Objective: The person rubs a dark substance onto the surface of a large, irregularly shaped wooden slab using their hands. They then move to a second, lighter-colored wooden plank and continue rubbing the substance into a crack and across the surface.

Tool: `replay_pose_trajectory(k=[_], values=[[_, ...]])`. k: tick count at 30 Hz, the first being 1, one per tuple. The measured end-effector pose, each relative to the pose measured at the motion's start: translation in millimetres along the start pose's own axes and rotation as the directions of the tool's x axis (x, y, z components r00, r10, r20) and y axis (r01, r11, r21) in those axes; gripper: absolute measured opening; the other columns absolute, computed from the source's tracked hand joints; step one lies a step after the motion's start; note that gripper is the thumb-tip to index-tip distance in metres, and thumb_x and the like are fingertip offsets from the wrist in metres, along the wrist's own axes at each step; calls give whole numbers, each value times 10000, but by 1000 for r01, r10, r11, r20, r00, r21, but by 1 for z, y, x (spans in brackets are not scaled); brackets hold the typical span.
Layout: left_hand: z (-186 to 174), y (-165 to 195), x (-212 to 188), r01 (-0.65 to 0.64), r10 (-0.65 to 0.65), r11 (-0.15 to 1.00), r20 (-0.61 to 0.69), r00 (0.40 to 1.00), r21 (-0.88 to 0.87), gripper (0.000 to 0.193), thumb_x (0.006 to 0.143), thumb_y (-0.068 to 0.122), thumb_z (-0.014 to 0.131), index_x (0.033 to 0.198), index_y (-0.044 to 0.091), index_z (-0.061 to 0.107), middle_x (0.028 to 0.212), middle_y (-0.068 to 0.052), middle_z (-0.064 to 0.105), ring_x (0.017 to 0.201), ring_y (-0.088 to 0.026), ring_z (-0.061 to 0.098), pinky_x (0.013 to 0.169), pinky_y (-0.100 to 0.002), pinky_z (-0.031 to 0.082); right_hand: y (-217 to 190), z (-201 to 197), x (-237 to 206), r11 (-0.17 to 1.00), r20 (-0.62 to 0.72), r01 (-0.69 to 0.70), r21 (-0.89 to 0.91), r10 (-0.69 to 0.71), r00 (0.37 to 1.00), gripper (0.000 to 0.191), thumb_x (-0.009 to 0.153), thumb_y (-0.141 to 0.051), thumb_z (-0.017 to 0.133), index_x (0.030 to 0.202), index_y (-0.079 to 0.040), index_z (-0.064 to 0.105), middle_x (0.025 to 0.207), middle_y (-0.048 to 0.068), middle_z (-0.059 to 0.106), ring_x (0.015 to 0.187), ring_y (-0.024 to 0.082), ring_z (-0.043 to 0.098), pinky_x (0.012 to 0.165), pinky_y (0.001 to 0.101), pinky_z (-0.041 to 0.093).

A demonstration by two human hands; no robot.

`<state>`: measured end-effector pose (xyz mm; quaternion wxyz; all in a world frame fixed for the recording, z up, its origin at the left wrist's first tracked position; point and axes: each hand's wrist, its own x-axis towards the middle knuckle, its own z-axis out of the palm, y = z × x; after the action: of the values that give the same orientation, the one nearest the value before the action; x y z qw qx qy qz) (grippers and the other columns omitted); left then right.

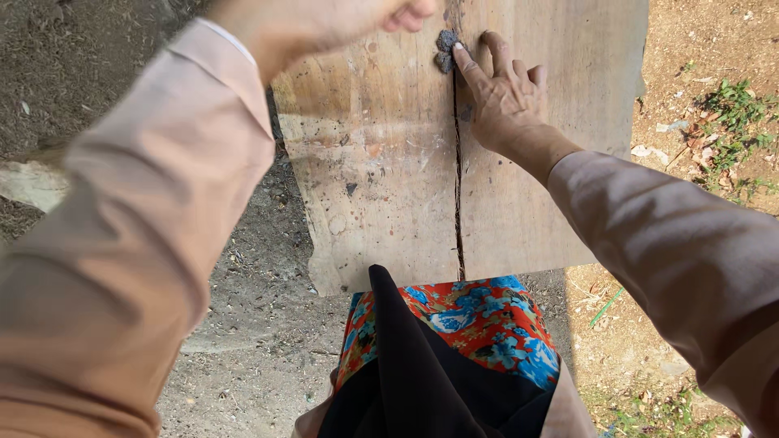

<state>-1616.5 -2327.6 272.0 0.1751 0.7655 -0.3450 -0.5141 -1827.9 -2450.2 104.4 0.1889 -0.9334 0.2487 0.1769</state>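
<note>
At the bottom centre of the frame, nearest the camera, hangs a floral cloth (479,324) in red, blue and orange, with a dark fabric (414,373) falling across it; both sit just below the near edge of a wide wooden board (373,186) that fills the middle and top of the picture; the board lies on bare, gritty ground (260,324), with a patch of grass (734,122) at the right edge.

A long dark crack (458,195) runs up the board from its near edge toward the top of the frame, almost straight and nearly vertical in the picture; at its far end sits a small grey lump (445,50), rough like stone or mortar, touching the wood right on the crack line.

The right hand (507,101) lies flat on the board just right of the crack; its fingers are spread and extended, the index fingertip touching the lump's right side, nothing pinched; the lump lies up and slightly left of that hand, at the tip of the index finger.

The left hand (324,24) hangs raised at the top of the frame, above the board and left of the lump; it is largely cut off by the frame edge, fingers curled, and I cannot tell whether it grips anything; of the two, the right hand is clearly the nearer.
</note>
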Motion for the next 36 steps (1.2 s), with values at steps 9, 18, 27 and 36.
replay_pose_trajectory(k=[9, 18, 27, 36], values=[[76, -69, 57, 377, -411, 811, -22, 911, 448, 957, 961, 347, 588, 1626, 212, -87, 1703, -86, -165, 1584, -248, -113, 1275, -512, -17, -5, 0, -16, 998, 46, -64, -10, 64, 997, 910, 793, 22, 574, 1628, -224, 307, 1485, 156, 332, 1092, 270, 509, 940, 432, 355], [90, -88, 87, 422, -486, 760, 1, 874, 494, 969, 926, 152, 557, 1635, 152, -104, 1699, -164, -178, 1581, -305, -77, 1276, -476, 8, -16, 15, -3, 978, -14, 55, -202, -59, 998, 875, 787, -9, 560, 1619, -157, 336, 1255, 118, 445, 1064, 252, 461, 931, 411, 305], [87, -81, 93, 435, -529, 718, 20, 848, 543, 964, 916, 144, 560, 1640, 147, -78, 1708, -154, -146, 1591, -294, -61, 1284, -487, 13, -13, 32, 6, 947, 58, 31, -321, -13, 998, 558, 994, -97, 449, 1546, -177, 428, 1161, 79, 493, 1012, 240, 463, 901, 428, 326], [90, -87, 101, 426, -522, 721, 24, 853, 547, 945, 926, 172, 536, 1633, 116, -88, 1692, -206, -165, 1581, -332, -76, 1275, -501, -13, -8, -23, 7, 991, 234, -130, -30, 133, 963, 667, 934, -88, 553, 1560, -267, 410, 1288, 119, 456, 1073, 238, 508, 1106, 520, 289]])
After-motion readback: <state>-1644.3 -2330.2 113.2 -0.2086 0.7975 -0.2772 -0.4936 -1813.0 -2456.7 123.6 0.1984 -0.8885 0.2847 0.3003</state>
